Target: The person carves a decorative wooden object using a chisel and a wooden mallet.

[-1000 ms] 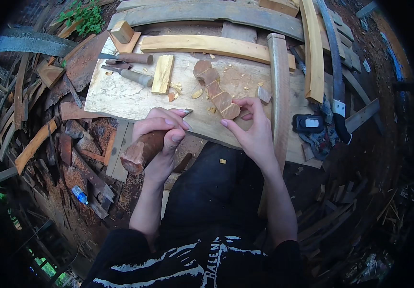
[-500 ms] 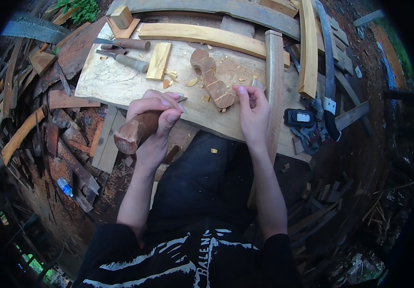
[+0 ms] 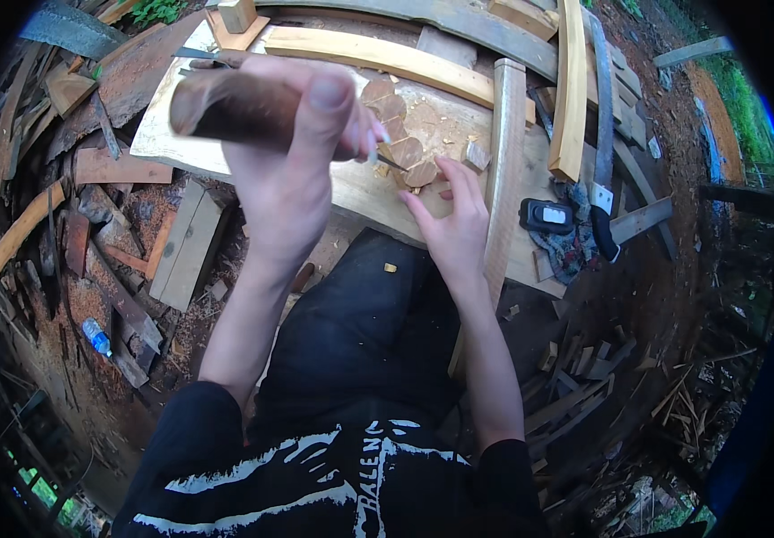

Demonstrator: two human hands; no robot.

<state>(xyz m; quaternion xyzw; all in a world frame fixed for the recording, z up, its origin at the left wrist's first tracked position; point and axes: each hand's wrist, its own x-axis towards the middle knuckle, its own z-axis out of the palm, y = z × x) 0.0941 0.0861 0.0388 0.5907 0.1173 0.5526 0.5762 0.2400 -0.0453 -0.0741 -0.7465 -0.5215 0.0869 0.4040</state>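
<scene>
While hands (image 3: pixel 455 222) flank wood (image 3: pixel 408 149), bottle (image 3: pixel 96 337) at left

Shirt (image 3: pixel 324 480): I saw a row of white capital letters (image 3: pixel 371 471) running up the black front, among broad white strokes.
Bottle (image 3: pixel 96 336): I made out a blue-and-white label, but its print was too small to read.
Black box (image 3: pixel 547 216): I could read nothing on its pale panel.
Blade (image 3: pixel 604 134): I could not read its white patch.
</scene>
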